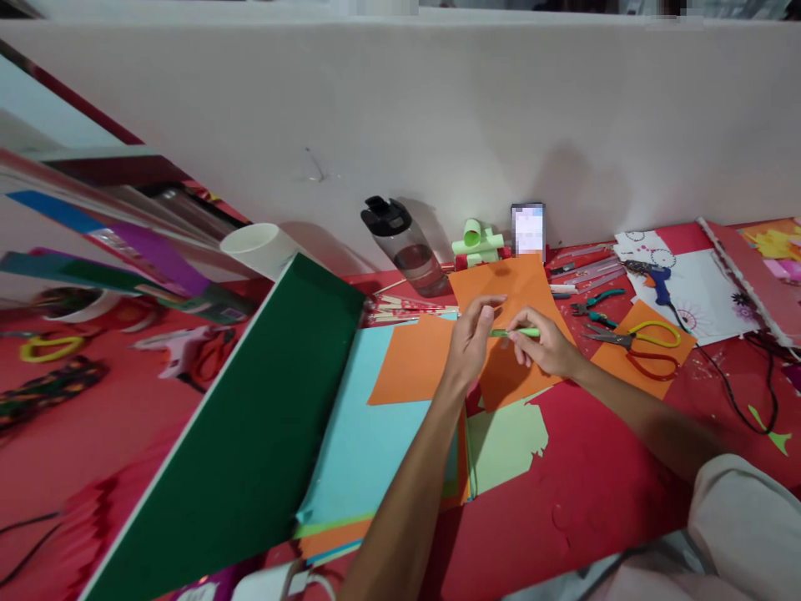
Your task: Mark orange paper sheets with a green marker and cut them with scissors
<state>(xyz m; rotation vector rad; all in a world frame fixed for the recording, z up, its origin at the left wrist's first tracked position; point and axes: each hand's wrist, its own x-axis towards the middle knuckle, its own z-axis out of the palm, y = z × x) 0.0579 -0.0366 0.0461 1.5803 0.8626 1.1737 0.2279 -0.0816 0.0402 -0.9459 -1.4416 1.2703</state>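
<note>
My right hand [543, 340] pinches a slim light-green stick [529, 332], pen-like in shape, above an orange sheet of paper [506, 288]. Its thin end points left, toward the palm of my left hand [471, 338]. That left hand is turned on its side with the fingers stretched out and the thumb up; whether the stick's tip touches it I cannot tell. Beneath and left of it lie another orange piece [406, 367] and a light-blue sheet [375, 434] on a stack of coloured paper. A jagged light-green paper piece [506, 446] lies below my hands.
Scissors [632, 338], pliers [597, 302] and a blue glue gun [657, 280] with its cable lie to the right. A water bottle [410, 250], green paper rolls [479, 242] and a phone [528, 229] stand by the wall. A dark-green board [250, 426] slants at left.
</note>
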